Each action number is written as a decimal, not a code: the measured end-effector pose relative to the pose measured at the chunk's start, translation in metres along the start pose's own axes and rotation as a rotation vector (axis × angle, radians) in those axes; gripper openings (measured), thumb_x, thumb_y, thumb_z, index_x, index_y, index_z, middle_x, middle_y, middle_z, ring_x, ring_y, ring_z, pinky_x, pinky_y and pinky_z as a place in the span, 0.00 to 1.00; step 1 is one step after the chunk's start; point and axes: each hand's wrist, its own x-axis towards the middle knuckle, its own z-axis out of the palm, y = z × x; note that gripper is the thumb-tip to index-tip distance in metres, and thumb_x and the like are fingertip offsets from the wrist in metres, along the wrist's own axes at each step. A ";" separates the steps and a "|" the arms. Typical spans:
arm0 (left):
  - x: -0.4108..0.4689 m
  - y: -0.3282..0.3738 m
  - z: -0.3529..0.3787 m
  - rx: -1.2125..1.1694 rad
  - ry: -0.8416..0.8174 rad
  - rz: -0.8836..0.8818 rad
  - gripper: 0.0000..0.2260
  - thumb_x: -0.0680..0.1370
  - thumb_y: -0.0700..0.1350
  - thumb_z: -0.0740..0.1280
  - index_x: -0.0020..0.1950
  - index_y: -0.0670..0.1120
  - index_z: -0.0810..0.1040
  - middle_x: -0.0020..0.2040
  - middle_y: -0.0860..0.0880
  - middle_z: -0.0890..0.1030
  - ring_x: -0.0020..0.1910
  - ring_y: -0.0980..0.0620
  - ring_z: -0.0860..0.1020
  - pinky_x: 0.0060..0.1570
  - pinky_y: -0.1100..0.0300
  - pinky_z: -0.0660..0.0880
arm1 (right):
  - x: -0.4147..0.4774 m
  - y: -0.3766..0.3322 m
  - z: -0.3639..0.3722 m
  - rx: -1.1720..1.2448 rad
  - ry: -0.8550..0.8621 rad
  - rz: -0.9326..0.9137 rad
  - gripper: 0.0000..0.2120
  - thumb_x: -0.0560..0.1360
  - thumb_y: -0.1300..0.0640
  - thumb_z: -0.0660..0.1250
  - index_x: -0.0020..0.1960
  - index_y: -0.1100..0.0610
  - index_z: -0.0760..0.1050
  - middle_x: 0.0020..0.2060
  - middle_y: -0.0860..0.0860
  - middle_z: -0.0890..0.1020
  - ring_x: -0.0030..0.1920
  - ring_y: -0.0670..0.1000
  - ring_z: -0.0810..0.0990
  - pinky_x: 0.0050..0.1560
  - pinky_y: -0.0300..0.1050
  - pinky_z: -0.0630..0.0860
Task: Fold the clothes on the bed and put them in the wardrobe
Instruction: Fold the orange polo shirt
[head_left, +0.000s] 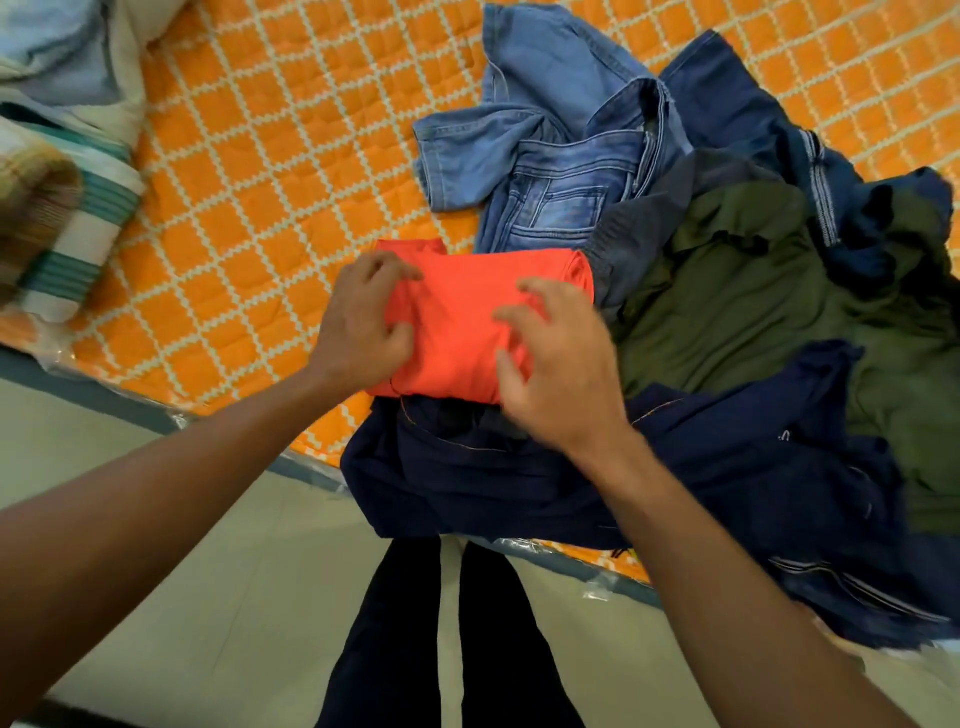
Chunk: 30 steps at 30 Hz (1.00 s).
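A folded red garment (457, 322) lies on the bed's orange checked cover (285, 156) near the front edge. My left hand (358, 322) grips its left side, fingers curled over the far edge and thumb on top. My right hand (561, 374) is over the garment's right part with fingers spread and loosely bent; it is blurred and holds nothing. Unfolded clothes surround the garment: light blue jeans (561, 171) behind it, an olive garment (737, 291) to the right, and a navy garment (519, 467) in front, hanging over the bed edge.
Dark blue denim (737, 104) lies at the back right of the pile. Striped pillows and bedding (78, 208) are stacked at the far left. Pale floor (208, 519) runs along the bed's front edge, where my legs (415, 649) stand. No wardrobe is in view.
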 end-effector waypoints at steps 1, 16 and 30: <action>-0.011 0.000 -0.002 -0.001 -0.071 0.054 0.27 0.64 0.40 0.61 0.64 0.42 0.78 0.63 0.42 0.75 0.64 0.43 0.73 0.66 0.52 0.68 | -0.015 -0.005 0.004 -0.005 -0.110 -0.027 0.22 0.68 0.61 0.71 0.62 0.57 0.80 0.67 0.60 0.76 0.70 0.61 0.72 0.72 0.58 0.68; -0.035 -0.004 0.007 0.826 -0.290 -0.075 0.33 0.64 0.49 0.73 0.68 0.44 0.76 0.77 0.39 0.65 0.78 0.37 0.56 0.70 0.28 0.51 | 0.011 0.028 -0.003 -0.154 -0.238 -0.002 0.25 0.66 0.54 0.61 0.60 0.52 0.84 0.52 0.50 0.87 0.54 0.57 0.85 0.54 0.56 0.80; -0.056 -0.007 0.025 0.621 -0.344 0.054 0.37 0.70 0.43 0.69 0.79 0.45 0.63 0.73 0.41 0.70 0.73 0.38 0.68 0.72 0.34 0.60 | -0.031 0.006 0.022 -0.405 -0.381 -0.135 0.42 0.65 0.62 0.70 0.78 0.49 0.66 0.77 0.58 0.66 0.78 0.60 0.63 0.76 0.65 0.58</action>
